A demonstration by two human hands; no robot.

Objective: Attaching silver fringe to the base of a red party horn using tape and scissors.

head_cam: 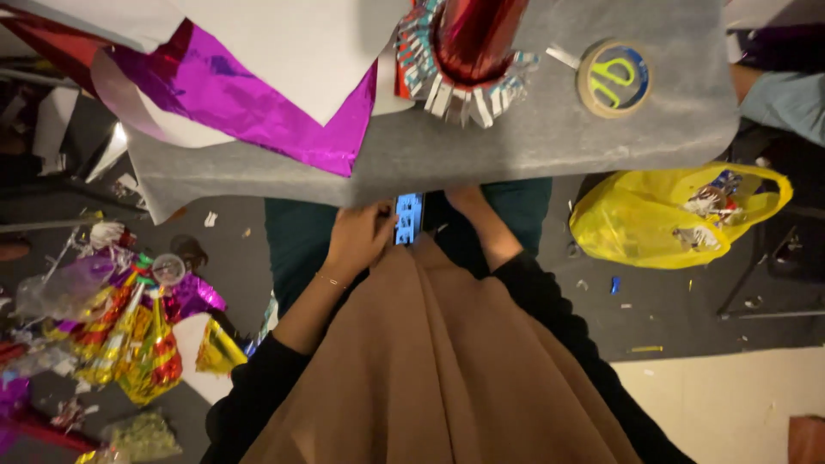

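Observation:
My left hand point(357, 241) is closed around a small phone point(408, 218) with a lit blue screen, held in my lap just under the edge of the grey table point(550, 129). My right hand point(468, 202) lies just right of the phone; its fingers are hidden in shadow below the table edge. Both of my arms are in black sleeves, and a brown garment covers my lap. On the table above my hands stands a red foil cone hat point(468, 43) with a silver fringe.
A magenta foil sheet point(249, 94) and white paper lie on the table's left. A tape roll point(612, 79) with yellow-green scissors sits at the right. On the floor are a yellow plastic bag point(662, 219) and a pile of foil hats point(129, 335). Another person's sleeve point(782, 99) shows at far right.

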